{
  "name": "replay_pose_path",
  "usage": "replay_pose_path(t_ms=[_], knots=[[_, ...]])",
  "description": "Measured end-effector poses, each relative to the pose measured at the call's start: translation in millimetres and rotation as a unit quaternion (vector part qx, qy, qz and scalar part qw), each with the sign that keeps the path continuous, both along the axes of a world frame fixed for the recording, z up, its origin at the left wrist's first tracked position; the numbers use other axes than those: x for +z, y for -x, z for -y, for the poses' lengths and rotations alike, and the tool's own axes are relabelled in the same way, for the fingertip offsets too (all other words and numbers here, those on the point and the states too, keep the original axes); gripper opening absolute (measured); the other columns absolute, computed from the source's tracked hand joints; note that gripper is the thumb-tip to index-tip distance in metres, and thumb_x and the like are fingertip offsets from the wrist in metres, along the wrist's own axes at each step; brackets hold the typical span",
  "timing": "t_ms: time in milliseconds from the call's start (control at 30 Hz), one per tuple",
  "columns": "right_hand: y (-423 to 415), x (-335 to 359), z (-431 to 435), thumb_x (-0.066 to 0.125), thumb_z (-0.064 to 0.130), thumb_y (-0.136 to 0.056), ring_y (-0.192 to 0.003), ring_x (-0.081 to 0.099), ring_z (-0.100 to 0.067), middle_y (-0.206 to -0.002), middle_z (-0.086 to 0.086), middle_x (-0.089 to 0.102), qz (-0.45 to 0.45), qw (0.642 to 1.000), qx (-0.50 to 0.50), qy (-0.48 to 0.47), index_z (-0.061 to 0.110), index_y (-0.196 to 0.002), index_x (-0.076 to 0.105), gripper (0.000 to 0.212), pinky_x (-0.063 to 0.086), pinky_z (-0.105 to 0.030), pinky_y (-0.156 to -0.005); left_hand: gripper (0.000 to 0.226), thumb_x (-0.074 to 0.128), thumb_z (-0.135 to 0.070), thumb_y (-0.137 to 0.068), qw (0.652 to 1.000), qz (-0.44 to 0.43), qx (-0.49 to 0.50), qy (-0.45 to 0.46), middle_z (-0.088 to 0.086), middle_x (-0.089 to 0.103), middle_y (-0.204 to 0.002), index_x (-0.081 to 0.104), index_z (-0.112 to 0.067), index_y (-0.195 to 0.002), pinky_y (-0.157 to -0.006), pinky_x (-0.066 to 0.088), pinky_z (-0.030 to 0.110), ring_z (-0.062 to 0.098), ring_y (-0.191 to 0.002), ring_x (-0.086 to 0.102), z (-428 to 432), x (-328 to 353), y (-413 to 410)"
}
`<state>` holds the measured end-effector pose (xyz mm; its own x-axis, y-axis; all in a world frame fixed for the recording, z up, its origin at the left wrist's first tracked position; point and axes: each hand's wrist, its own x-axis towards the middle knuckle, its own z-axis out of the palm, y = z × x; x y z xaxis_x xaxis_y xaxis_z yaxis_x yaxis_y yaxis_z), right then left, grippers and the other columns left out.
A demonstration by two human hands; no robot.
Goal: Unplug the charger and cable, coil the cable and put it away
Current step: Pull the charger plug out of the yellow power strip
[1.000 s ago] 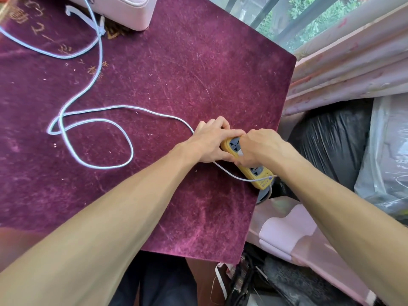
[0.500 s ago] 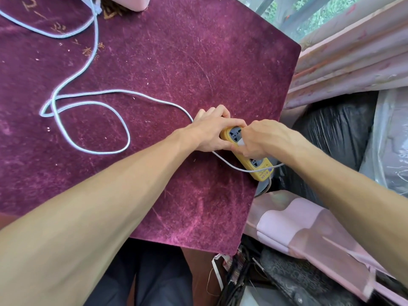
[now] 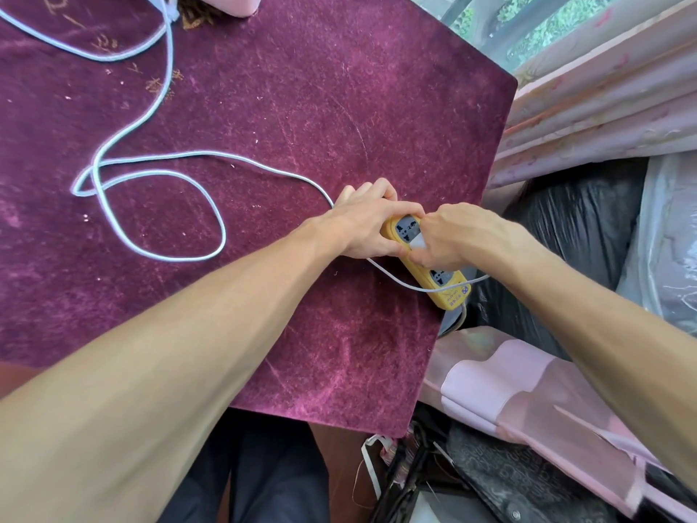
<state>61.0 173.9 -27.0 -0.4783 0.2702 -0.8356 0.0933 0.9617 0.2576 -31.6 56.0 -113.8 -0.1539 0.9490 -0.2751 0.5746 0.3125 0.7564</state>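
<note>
A yellow power strip (image 3: 449, 286) lies at the right edge of the table, on the purple velvet cloth (image 3: 301, 107). My left hand (image 3: 364, 224) clamps its far end. My right hand (image 3: 464, 235) is closed over a white charger (image 3: 418, 243) in a middle socket; only a corner of the charger shows. A pale blue cable (image 3: 162, 254) loops over the cloth to the left and runs up toward the far left. One strand passes under my left hand and crosses the strip's near end.
A pink case (image 3: 230, 1) sits at the table's far edge. Pink curtains (image 3: 603, 100) hang on the right. Black and clear plastic bags (image 3: 565, 228) and clutter fill the floor beside the table. A pink cloth (image 3: 490, 379) lies below the strip.
Both hands stay on the strip. My right hand has shifted slightly, exposing a corner of the white charger. The head camera has moved a little.
</note>
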Motion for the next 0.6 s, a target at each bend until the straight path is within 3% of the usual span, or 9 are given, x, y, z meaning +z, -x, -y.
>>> replay_pose_path(t_ms=[100,167,333,433,500,600], knots=[[2.9,-0.6,-1.6,0.048,0.051,-0.098,-0.089,0.065,-0.032,-0.079,-0.002,0.055,0.016,1.0,-0.026,0.006,0.013,-0.088,0.056,0.041,0.051,-0.039,-0.074,0.059,0.064,-0.064,-0.082,1.0,-0.003,-0.004,0.001,-0.005,0.04,-0.116,0.048,-0.054,-0.137,-0.101,0.027,0.038,0.016,-0.106,0.039,-0.2,-0.8,0.2],[3.3,-1.1,-2.1,0.05,0.049,-0.097,-0.084,0.062,-0.03,-0.072,0.0,0.051,0.015,0.999,-0.035,0.008,0.014,-0.074,0.048,0.042,0.053,-0.039,-0.074,0.059,0.065,-0.064,-0.082,1.0,-0.004,-0.003,0.001,-0.005,0.04,-0.117,0.048,-0.053,-0.137,-0.102,0.028,0.038,0.016,-0.107,0.04,-0.7,-1.8,0.2],[0.7,6.2,-6.3,0.056,0.048,-0.091,-0.064,0.055,-0.019,-0.071,0.0,0.055,0.007,0.996,-0.083,-0.002,0.018,-0.069,0.049,0.038,0.049,-0.035,-0.064,0.057,0.066,-0.063,-0.081,1.0,-0.003,-0.009,0.002,-0.006,0.039,-0.116,0.048,-0.055,-0.135,-0.1,0.028,0.038,0.017,-0.106,0.041,-2.7,-4.3,0.5],[-15.6,8.8,-1.6,0.055,0.054,-0.091,-0.065,0.053,-0.022,-0.075,0.0,0.053,-0.018,0.992,-0.123,-0.005,0.015,-0.073,0.045,0.044,0.043,-0.035,-0.062,0.058,0.066,-0.062,-0.082,0.999,-0.008,-0.021,0.03,-0.005,0.04,-0.119,0.047,-0.055,-0.137,-0.102,0.028,0.039,0.017,-0.108,0.041,-3.0,-0.8,-0.3],[-35.1,17.0,8.3,0.053,0.06,-0.095,-0.074,0.053,-0.027,-0.086,-0.003,0.054,-0.054,0.982,-0.179,0.004,0.016,-0.087,0.049,0.045,0.04,-0.036,-0.066,0.063,0.068,-0.058,-0.085,0.997,0.008,-0.023,0.073,-0.004,0.041,-0.127,0.044,-0.052,-0.143,-0.105,0.028,0.038,0.017,-0.114,0.041,-2.0,13.5,-2.1],[-61.7,51.3,30.2,0.058,0.065,-0.095,-0.078,0.052,-0.025,-0.09,0.0,0.058,-0.133,0.944,-0.297,0.047,0.019,-0.101,0.055,0.046,0.038,-0.038,-0.063,0.063,0.064,-0.035,-0.096,0.987,0.105,0.067,0.098,-0.001,0.047,-0.138,0.038,-0.039,-0.154,-0.109,0.037,0.038,0.018,-0.126,0.045,13.0,53.8,-5.1]])
